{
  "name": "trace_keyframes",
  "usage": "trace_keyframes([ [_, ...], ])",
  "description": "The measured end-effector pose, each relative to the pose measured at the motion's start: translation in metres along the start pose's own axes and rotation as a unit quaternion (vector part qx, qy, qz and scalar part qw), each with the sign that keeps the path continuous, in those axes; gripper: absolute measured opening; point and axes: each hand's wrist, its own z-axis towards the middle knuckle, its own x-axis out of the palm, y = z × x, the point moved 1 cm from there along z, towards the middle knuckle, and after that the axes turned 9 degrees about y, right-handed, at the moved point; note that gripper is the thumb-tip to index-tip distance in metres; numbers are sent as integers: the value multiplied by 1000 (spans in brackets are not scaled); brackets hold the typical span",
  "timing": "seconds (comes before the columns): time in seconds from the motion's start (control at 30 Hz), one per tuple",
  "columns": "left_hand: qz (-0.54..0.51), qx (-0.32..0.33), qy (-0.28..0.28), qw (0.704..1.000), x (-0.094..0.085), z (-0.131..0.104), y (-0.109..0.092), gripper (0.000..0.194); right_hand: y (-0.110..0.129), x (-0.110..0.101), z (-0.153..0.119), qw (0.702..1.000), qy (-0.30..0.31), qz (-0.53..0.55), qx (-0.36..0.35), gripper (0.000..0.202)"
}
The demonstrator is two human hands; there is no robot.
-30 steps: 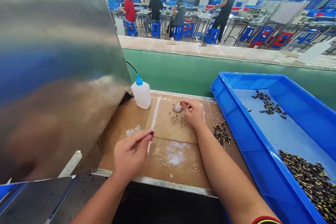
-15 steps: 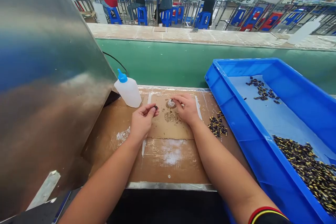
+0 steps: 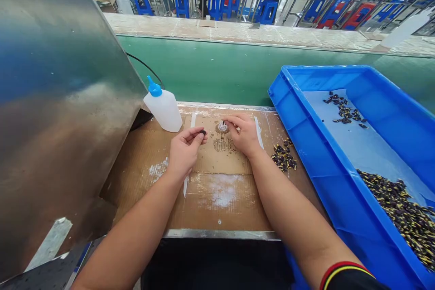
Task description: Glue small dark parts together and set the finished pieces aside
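My left hand (image 3: 185,149) pinches a small black part (image 3: 203,132) between thumb and fingertips, just above the cardboard mat (image 3: 217,199). My right hand (image 3: 244,135) rests on the mat with its fingertips on a small pale round piece (image 3: 222,126) sitting on a stained spot. The two hands are a short gap apart. A little heap of small black-and-yellow parts (image 3: 283,156) lies on the mat to the right of my right wrist.
A white squeeze bottle with a blue cap (image 3: 163,108) stands left of my hands. A big metal sheet (image 3: 57,99) leans at the left. A blue tray (image 3: 326,190) with several dark parts sits at the right. A green belt (image 3: 217,72) runs behind; other people sit at far tables.
My left hand came up from the near edge of the mat to beside the right hand, holding the black part. The camera tilted down. My right hand stayed on the round piece.
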Motion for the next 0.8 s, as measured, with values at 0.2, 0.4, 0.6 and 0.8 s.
trace_keyframes([
  [0.2,7,7,3,1000,-2,1,2,47,2,0,-1,1000,-8,22,-2,23],
  [0.4,12,9,6,1000,-2,0,1,46,0,2,-2,1000,-16,23,-6,23],
  [0.6,10,12,5,1000,-2,0,2,46,1,2,-2,1000,-10,19,-1,21],
  [0.8,13,11,6,1000,-2,-1,0,46,1,3,-2,1000,-24,6,-12,21],
])
